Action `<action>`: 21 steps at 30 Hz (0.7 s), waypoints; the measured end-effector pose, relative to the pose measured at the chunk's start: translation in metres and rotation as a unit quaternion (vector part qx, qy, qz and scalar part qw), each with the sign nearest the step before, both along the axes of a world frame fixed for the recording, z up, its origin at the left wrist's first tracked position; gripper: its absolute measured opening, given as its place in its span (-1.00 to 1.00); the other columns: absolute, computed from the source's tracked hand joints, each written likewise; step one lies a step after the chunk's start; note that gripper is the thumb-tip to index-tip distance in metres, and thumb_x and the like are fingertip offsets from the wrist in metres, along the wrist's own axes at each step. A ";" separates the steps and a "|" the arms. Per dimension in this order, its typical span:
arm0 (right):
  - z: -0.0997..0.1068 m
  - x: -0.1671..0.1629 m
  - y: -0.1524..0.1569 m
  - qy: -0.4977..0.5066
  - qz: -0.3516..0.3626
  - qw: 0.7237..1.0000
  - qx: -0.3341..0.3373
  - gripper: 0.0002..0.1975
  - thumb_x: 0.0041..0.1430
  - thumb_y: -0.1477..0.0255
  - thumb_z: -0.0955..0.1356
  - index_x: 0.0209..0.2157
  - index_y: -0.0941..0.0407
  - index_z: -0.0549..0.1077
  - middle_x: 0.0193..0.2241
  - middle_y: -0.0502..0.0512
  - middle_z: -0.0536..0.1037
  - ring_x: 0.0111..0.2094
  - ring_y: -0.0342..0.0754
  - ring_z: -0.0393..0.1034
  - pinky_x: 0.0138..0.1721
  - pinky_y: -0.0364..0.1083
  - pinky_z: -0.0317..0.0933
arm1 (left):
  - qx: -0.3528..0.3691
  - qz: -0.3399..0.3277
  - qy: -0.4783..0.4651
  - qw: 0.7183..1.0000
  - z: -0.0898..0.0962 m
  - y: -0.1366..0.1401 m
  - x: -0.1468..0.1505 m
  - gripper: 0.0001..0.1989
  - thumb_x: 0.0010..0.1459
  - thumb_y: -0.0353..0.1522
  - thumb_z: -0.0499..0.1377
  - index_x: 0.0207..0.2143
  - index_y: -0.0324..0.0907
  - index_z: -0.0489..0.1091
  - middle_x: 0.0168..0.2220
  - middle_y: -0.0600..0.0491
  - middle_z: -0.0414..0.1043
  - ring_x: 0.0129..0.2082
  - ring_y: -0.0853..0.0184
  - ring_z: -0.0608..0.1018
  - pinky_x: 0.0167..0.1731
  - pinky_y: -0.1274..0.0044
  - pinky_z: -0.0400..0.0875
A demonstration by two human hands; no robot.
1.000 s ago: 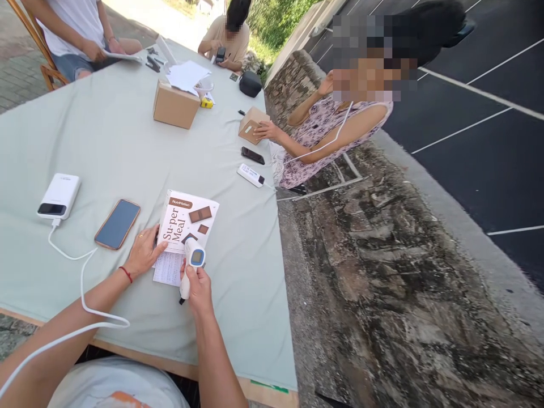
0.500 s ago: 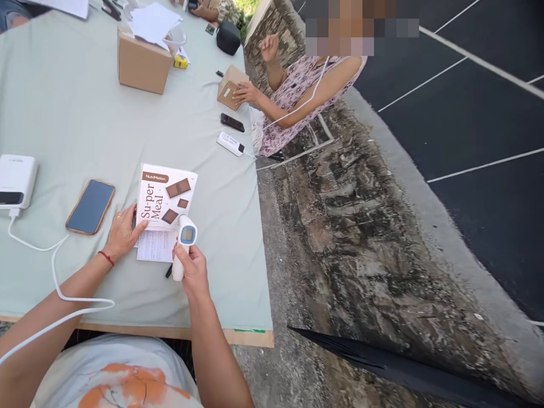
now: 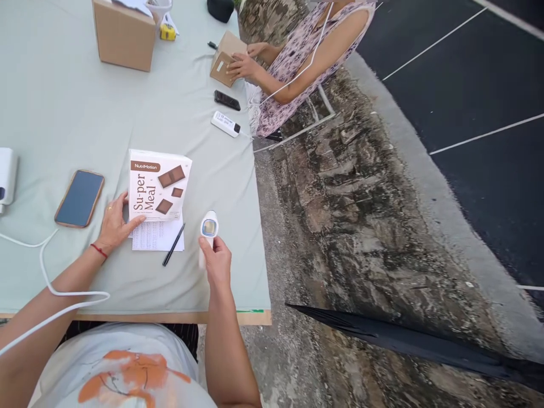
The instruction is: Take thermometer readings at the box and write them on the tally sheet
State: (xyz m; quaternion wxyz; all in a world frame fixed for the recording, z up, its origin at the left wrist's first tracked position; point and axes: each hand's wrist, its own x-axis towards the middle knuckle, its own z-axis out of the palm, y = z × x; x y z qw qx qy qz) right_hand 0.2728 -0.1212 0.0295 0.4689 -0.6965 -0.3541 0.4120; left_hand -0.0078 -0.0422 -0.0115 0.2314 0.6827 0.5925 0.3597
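Note:
My left hand (image 3: pixel 115 221) grips the lower left corner of a white box (image 3: pixel 173 198) printed "NutriMotion Su-per Meal", its thumb on the front face and its fingers along the side. Under the box's near edge lies a printed sheet (image 3: pixel 148 237), partly covered. A black pen (image 3: pixel 173 245) rests across the sheet's right side. In my right hand (image 3: pixel 218 265) is a white infrared thermometer (image 3: pixel 208 226) with a blue-rimmed display, held by its handle to the right of the box and apart from it.
A smartphone (image 3: pixel 79 198) and a white power bank (image 3: pixel 7 177) with a white cable lie left. Farther off are a cardboard box (image 3: pixel 125 39), a yellow tape measure (image 3: pixel 168 32), a black device (image 3: pixel 227 100) and a white device (image 3: pixel 225 124). Another person's hands hold a small carton (image 3: pixel 225 56).
My right hand has moved the thermometer right, away from the box, uncovering the pen. My left hand still grips the box. The other person's raised hand has come down to the carton. The view has tilted downward.

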 end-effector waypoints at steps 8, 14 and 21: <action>-0.044 0.040 -0.005 -0.342 0.020 0.928 -0.145 -0.45 0.02 0.13 0.42 0.02 0.11 0.54 -0.10 0.23 0.54 -0.05 0.20 0.42 -0.08 0.05 0.27 | 0.037 -0.005 -0.006 0.999 -0.008 -0.002 0.002 -0.07 0.23 0.20 0.06 0.39 -0.26 0.04 0.27 -0.33 0.29 0.26 -0.08 0.40 0.26 0.05 0.28; -0.052 0.036 -0.010 -0.424 0.016 0.904 -0.050 -0.48 0.06 0.19 0.42 0.02 0.17 0.50 -0.03 0.38 0.50 0.04 0.29 0.37 0.02 0.18 0.26 | 0.036 -0.022 0.023 0.999 -0.004 0.000 0.002 -0.14 0.28 0.19 0.01 0.35 -0.26 0.11 0.25 -0.30 0.33 0.29 -0.08 0.35 0.27 0.07 0.25; -0.044 -0.012 0.007 -0.299 0.137 0.944 0.012 -0.73 0.21 0.21 0.36 -0.17 0.10 0.47 -0.32 0.09 0.56 -0.32 0.00 0.43 -0.19 -0.02 0.29 | 0.029 -0.044 0.071 0.996 -0.005 0.001 0.006 -0.12 0.28 0.18 -0.05 0.36 -0.30 0.09 0.30 -0.32 0.28 0.33 -0.12 0.29 0.30 0.04 0.15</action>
